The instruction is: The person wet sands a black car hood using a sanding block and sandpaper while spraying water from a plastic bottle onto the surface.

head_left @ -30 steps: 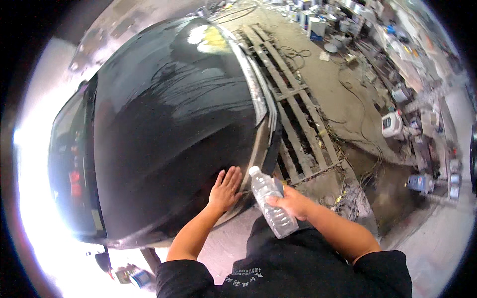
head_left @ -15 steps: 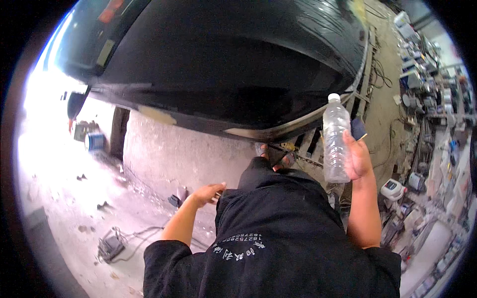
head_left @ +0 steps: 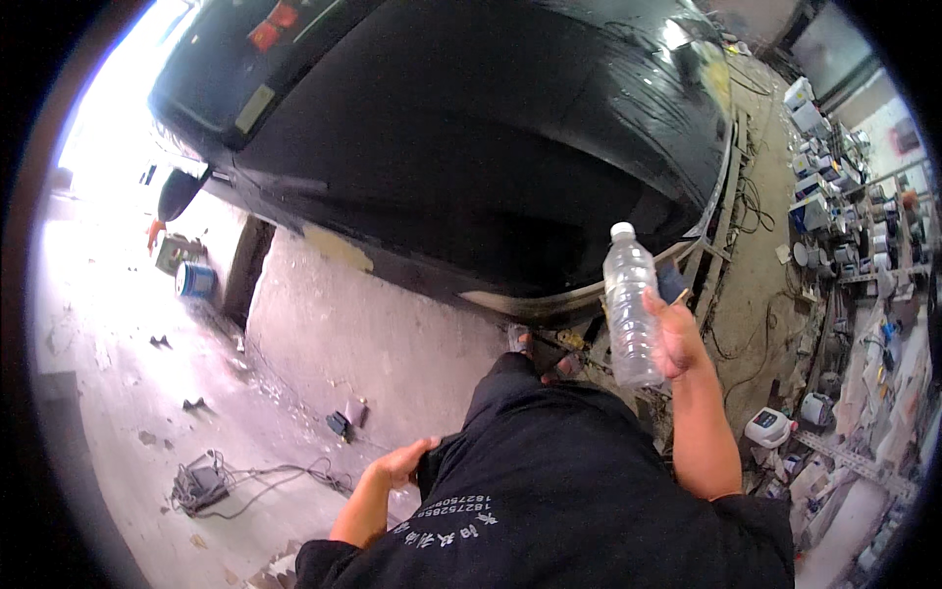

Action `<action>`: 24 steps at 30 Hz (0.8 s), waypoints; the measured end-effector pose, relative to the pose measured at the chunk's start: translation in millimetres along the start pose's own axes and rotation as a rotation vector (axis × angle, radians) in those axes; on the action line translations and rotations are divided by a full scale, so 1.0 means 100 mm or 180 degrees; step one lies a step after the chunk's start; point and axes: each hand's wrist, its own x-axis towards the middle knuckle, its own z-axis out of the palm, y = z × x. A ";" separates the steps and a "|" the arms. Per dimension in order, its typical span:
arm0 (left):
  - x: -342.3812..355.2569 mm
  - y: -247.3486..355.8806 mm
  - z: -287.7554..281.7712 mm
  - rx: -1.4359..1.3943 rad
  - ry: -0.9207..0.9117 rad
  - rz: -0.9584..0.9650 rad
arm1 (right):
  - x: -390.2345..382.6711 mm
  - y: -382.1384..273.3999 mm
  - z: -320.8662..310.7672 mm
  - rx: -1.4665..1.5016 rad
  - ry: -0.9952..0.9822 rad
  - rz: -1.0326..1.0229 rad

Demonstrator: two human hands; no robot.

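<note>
My right hand (head_left: pixel 673 339) grips a clear ridged plastic bottle (head_left: pixel 628 270) with a white cap, held upright at the right of my body, with a small dark flat piece (head_left: pixel 670 278) behind it in the same hand. My left hand (head_left: pixel 402 461) hangs at my left hip, fingers extended against or beside my black clothing (head_left: pixel 554 461). In front of me is a black car body (head_left: pixel 442 147), glossy and streaked toward the right, with a beige patch (head_left: pixel 339 250) and a pale strip along its lower edge. My sandalled feet (head_left: pixel 520 339) show below it.
A wooden pallet (head_left: pixel 714 253) lies beside the car's right end. Along the right wall are several cans (head_left: pixel 814 211), a white jug (head_left: pixel 768 427), clutter and hoses. At the left are a blue bucket (head_left: pixel 195 281) and a dark corded device (head_left: pixel 204 488) on the pale floor.
My left hand has left the car's surface and dropped to my hip. The bottle has turned upright in my right hand. The view has swung, showing more floor at the left.
</note>
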 end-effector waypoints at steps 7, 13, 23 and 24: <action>-0.25 0.17 0.17 -0.0473 -0.0251 0.0402 | -0.03 0.01 0.05 0.0257 -0.0244 -0.0099; 0.10 0.10 -0.31 -0.0913 -0.0354 -0.0107 | -0.05 0.02 -0.01 0.0104 -0.0191 -0.0500; -0.24 2.27 0.17 0.3310 0.2263 0.2723 | 0.21 0.01 0.15 0.0057 0.0040 -0.0500; -0.36 2.52 0.24 0.3242 0.2296 0.3399 | 0.28 0.02 0.28 0.0021 -0.0050 -0.0413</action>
